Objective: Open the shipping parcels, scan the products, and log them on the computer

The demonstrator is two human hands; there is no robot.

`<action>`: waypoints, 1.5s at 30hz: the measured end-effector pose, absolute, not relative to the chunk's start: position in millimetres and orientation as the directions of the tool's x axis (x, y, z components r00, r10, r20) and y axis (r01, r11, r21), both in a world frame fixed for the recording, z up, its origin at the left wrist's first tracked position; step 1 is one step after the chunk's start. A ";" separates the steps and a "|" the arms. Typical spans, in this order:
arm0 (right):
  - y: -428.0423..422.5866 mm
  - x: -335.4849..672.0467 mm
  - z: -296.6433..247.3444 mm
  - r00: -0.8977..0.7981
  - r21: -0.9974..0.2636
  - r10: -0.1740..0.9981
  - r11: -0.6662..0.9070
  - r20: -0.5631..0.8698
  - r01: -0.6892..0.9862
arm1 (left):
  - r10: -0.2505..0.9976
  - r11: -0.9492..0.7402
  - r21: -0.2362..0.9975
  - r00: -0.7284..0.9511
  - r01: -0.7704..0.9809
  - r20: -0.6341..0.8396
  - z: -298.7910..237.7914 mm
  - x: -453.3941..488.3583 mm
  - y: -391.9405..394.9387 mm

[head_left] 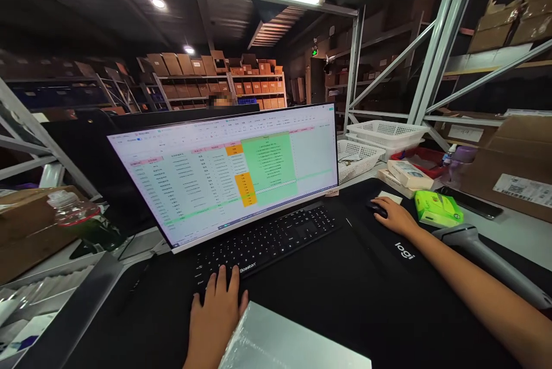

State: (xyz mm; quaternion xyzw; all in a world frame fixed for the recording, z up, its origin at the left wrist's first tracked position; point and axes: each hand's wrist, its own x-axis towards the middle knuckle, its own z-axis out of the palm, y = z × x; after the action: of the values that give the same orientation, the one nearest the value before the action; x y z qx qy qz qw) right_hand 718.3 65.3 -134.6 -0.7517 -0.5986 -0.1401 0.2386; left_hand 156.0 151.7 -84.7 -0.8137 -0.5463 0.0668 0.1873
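Observation:
My left hand (217, 304) lies over the lower left of a black keyboard (267, 245), its fingers stretched out and apart, with fingertips at the bottom keys. Farther right, my right hand (393, 215) is curved over a black computer mouse (376, 208) on the black desk mat (328, 288). Behind the keyboard stands a monitor (207, 185) that shows a spreadsheet with orange and green cells. A pale, flat-topped box (297, 340), wrapped in clear film along one side, sits at the front beside my left hand.
A grey barcode scanner (487, 260) lies by my right forearm, near a green packet (439, 208) and a phone (472, 202). White baskets (386, 132) and a cardboard box (513, 162) stand at the right. A plastic bottle (81, 219) is at the left. Shelves of cartons (215, 79) fill the background.

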 end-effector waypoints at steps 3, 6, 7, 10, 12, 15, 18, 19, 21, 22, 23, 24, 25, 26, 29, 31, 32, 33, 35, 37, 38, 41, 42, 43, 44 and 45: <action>67.5 722.0 -139.5 0.247 -0.193 0.832 -0.171 0.497 0.966 | 0.921 -0.324 -0.383 0.382 0.865 0.082 -84.5 156.5 151.0; 67.5 721.2 -138.6 0.250 -0.201 0.824 -0.169 0.509 0.965 | 0.918 -0.322 -0.375 0.384 0.869 0.103 -85.3 156.1 149.9; 67.2 720.5 -137.6 0.252 -0.203 0.821 -0.169 0.513 0.965 | 0.916 -0.322 -0.371 0.386 0.871 0.111 -85.5 155.9 149.5; 66.5 719.3 -135.4 0.248 -0.200 0.821 -0.166 0.515 0.966 | 0.920 -0.322 -0.357 0.379 0.877 0.103 -84.5 155.9 148.3; 66.8 719.8 -135.9 0.238 -0.194 0.824 -0.158 0.514 0.968 | 0.925 -0.322 -0.354 0.371 0.878 0.080 -82.8 156.4 147.6; 67.7 721.5 -138.1 0.236 -0.191 0.827 -0.158 0.511 0.969 | 0.931 -0.318 -0.347 0.359 0.882 0.059 -81.0 157.5 147.0; 68.1 722.3 -139.1 0.241 -0.191 0.830 -0.165 0.504 0.968 | 0.934 -0.312 -0.338 0.352 0.888 0.062 -81.3 158.3 147.6; 68.2 722.4 -139.1 0.242 -0.192 0.828 -0.165 0.506 0.967 | 0.934 -0.312 -0.336 0.352 0.889 0.065 -81.8 158.2 148.0; 68.6 722.7 -139.4 0.248 -0.196 0.819 -0.168 0.518 0.966 | 0.932 -0.314 -0.336 0.356 0.888 0.067 -83.0 157.8 148.9; 69.0 723.0 -139.9 0.250 -0.198 0.814 -0.169 0.525 0.965 | 0.931 -0.316 -0.336 0.358 0.887 0.069 -83.5 157.4 149.3; 69.4 723.4 -140.6 0.251 -0.200 0.809 -0.168 0.531 0.965 | 0.931 -0.318 -0.335 0.360 0.887 0.069 -84.0 157.0 149.6; 69.9 724.0 -141.5 0.250 -0.202 0.806 -0.165 0.537 0.965 | 0.930 -0.319 -0.335 0.360 0.887 0.069 -84.5 156.6 149.9; 70.3 724.6 -142.5 0.248 -0.203 0.803 -0.161 0.542 0.966 | 0.930 -0.320 -0.334 0.361 0.887 0.069 -84.8 156.2 150.2; 70.7 725.2 -143.6 0.246 -0.203 0.803 -0.158 0.544 0.966 | 0.930 -0.320 -0.332 0.362 0.887 0.069 -85.1 156.0 150.4; 70.9 726.5 -145.8 0.249 -0.204 0.805 -0.162 0.539 0.966 | 0.930 -0.317 -0.335 0.361 0.887 0.075 -85.9 155.7 150.9; 70.3 726.3 -145.7 0.260 -0.205 0.811 -0.176 0.524 0.963 | 0.928 -0.319 -0.342 0.365 0.884 0.077 -86.4 155.6 151.4; 69.8 725.9 -145.2 0.267 -0.204 0.814 -0.186 0.516 0.961 | 0.927 -0.322 -0.346 0.368 0.881 0.075 -86.8 155.6 151.7; 69.2 725.4 -144.4 0.273 -0.203 0.817 -0.195 0.508 0.960 | 0.926 -0.325 -0.348 0.371 0.880 0.073 -87.1 155.5 152.1; 68.1 724.1 -142.6 0.279 -0.200 0.819 -0.204 0.502 0.958 | 0.925 -0.327 -0.346 0.373 0.879 0.074 -88.0 155.3 152.9; 67.2 723.1 -140.9 0.278 -0.202 0.814 -0.200 0.510 0.959 | 0.924 -0.327 -0.341 0.375 0.881 0.081 -88.8 155.2 153.3; 66.9 722.9 -140.4 0.274 -0.205 0.813 -0.194 0.514 0.959 | 0.922 -0.328 -0.338 0.377 0.882 0.088 -89.0 155.2 153.3; 66.9 723.2 -140.3 0.260 -0.214 0.815 -0.171 0.518 0.962 | 0.923 -0.327 -0.332 0.374 0.885 0.088 -87.9 155.7 152.4; 67.2 723.5 -140.6 0.257 -0.217 0.818 -0.166 0.515 0.962 | 0.926 -0.325 -0.333 0.369 0.885 0.079 -87.1 156.0 151.9; 67.6 723.8 -141.1 0.258 -0.220 0.820 -0.165 0.511 0.961 | 0.929 -0.322 -0.334 0.364 0.886 0.070 -86.1 156.3 151.4; 68.1 724.1 -141.6 0.262 -0.223 0.821 -0.169 0.508 0.960 | 0.931 -0.321 -0.336 0.360 0.885 0.059 -85.0 156.7 151.0; 68.6 724.3 -142.1 0.269 -0.227 0.820 -0.175 0.505 0.958 | 0.932 -0.320 -0.339 0.357 0.885 0.052 -84.1 157.1 150.7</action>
State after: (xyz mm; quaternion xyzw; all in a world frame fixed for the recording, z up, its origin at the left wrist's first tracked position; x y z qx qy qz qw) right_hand 724.3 68.6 -142.1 -0.7544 -0.5893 -0.1350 0.2557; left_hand 157.1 150.7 -84.1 -0.8089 -0.5616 0.0765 0.1562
